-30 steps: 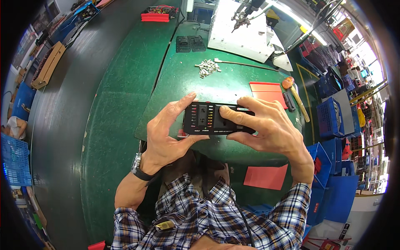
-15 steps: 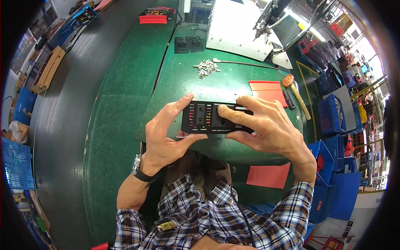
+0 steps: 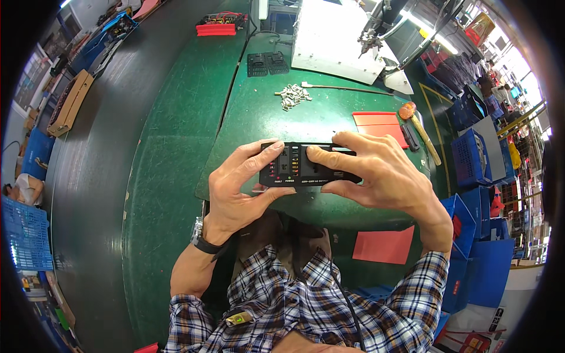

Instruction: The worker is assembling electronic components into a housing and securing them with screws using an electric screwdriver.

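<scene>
A black socket panel is held above the green surface; twelve o'clock points away from the person. Good practice would be even support at both ends, finger pressure square to the front so nothing tips. The left hand grips the nine o'clock end; the right hand grips toward three. The panel lies at roughly two o'clock from the left hand, nine from the right.

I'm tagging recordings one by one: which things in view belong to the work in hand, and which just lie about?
Apparently in use:
black socket panel, held by left hand and right hand

Apparently lying about:
wooden-handled mallet
red ribbed panel
small metal clips
black slotted panels
</scene>
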Action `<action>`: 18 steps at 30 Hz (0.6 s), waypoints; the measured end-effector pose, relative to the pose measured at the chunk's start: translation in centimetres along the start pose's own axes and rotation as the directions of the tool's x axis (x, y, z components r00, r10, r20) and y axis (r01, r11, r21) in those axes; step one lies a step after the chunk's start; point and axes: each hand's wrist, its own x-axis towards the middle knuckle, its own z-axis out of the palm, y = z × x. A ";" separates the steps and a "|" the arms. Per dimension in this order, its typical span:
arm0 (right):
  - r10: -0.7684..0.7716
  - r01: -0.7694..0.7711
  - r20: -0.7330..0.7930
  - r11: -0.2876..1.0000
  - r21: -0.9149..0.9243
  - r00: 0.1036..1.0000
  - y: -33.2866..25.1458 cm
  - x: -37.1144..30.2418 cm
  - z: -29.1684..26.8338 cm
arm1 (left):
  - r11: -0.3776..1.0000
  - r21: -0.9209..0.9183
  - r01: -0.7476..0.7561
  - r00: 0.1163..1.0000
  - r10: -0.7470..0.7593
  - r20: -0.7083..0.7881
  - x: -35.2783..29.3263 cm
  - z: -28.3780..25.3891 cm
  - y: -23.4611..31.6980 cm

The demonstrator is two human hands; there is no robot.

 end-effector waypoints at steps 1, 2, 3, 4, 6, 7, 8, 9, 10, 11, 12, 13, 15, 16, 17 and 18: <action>0.004 -0.004 0.016 1.000 0.004 1.000 0.1 0.0 -0.1 | 1.000 0.020 -0.012 1.000 0.012 0.006 -0.1 0.0 -0.1; 0.004 -0.005 0.016 1.000 0.003 1.000 0.2 0.1 -0.1 | 1.000 0.019 -0.013 1.000 0.013 0.006 -0.1 0.0 -0.1; -0.005 0.004 0.018 1.000 0.017 1.000 0.4 0.3 0.0 | 0.999 0.030 -0.011 1.000 0.011 0.015 -0.1 -0.1 -0.2; -0.005 0.004 0.020 1.000 0.026 1.000 0.5 0.2 -0.1 | 0.999 0.031 -0.014 1.000 0.013 0.027 0.0 0.0 -0.3; 0.028 -0.030 0.027 0.997 0.070 0.999 0.6 0.0 0.1 | 0.998 0.059 -0.028 0.999 0.027 0.034 0.3 -0.2 0.1; 0.059 -0.062 0.034 0.991 0.117 0.998 1.0 -0.3 0.4 | 0.995 0.090 -0.041 0.999 0.037 0.040 0.5 0.1 -0.1; 0.073 -0.076 0.030 0.992 0.104 0.997 1.2 -0.6 0.9 | 0.996 0.075 -0.053 0.998 0.050 0.043 0.5 0.0 -0.2; 0.116 -0.106 -0.049 0.980 0.171 0.992 1.5 -0.9 1.8 | 0.993 0.098 -0.073 0.996 0.069 0.048 0.4 -0.1 -0.4; 0.164 -0.132 -0.124 0.963 0.236 0.979 1.9 -1.4 2.5 | 0.989 0.116 -0.094 0.995 0.088 0.054 0.3 -0.2 -0.5; 0.055 -0.026 -0.158 0.983 0.183 0.986 2.4 -1.7 2.8 | 0.989 0.109 -0.098 0.994 0.090 0.069 0.3 -0.2 -0.5; 0.073 -0.045 -0.160 0.984 0.170 0.984 2.6 -2.4 2.6 | 0.990 0.088 -0.109 0.992 0.102 0.074 0.4 0.0 -0.4; 0.101 -0.068 -0.135 0.971 0.227 0.986 2.1 -2.3 2.6 | 0.991 0.100 -0.090 0.993 0.082 0.084 0.3 -0.3 -0.3; 0.117 -0.074 -0.130 0.951 0.299 0.985 1.9 -2.2 2.6 | 0.992 0.115 -0.056 0.994 0.044 0.104 0.3 -0.3 0.0; 0.129 -0.084 -0.135 0.950 0.301 0.982 2.1 -2.1 2.5 | 0.992 0.108 -0.060 0.992 0.047 0.114 0.4 -0.2 0.0; 0.107 -0.065 -0.128 0.954 0.294 0.986 2.4 -2.0 2.3 | 0.990 0.122 -0.067 0.993 0.054 0.101 0.5 -0.1 0.1; 0.085 -0.047 -0.120 0.957 0.287 0.989 2.6 -2.0 2.2 | 0.988 0.135 -0.073 0.994 0.061 0.087 0.6 0.0 0.1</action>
